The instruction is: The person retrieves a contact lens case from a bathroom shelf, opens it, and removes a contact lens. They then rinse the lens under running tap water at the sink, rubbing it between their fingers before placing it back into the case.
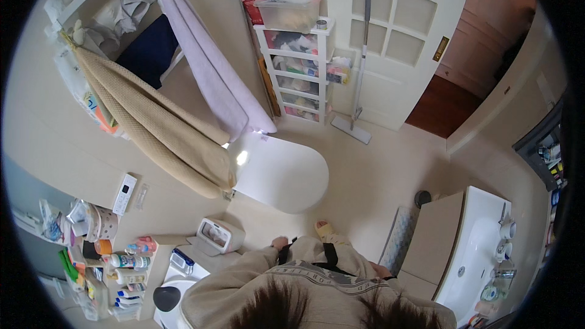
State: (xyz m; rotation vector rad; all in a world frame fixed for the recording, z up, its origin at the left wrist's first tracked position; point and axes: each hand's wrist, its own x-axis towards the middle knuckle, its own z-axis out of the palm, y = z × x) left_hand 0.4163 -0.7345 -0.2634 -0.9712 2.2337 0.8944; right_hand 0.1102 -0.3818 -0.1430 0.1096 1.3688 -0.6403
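Observation:
My left hand [279, 242] hangs low beside my leg, near the open-topped white trash bin [222, 235]. Its fingers are too small and blurred to read, and I make out nothing held. Partly covered by the sleeve, my right hand [380, 271] is down on the other side, nearest the patterned mat [398, 236] that leans against the vanity cabinet [432, 233]; its fingers are hidden. In front of me is a toilet with its white lid [288, 173] down. A beige towel [155, 123] and a lilac towel [215, 59] hang behind it.
A flat mop [351, 130] leans on the paned door [388, 87], beside a drawer tower [297, 73]. At right is a white washbasin [475, 246] with cups along its edge. Several bottles [130, 261] line the left shelf. A remote panel [124, 194] is on the wall.

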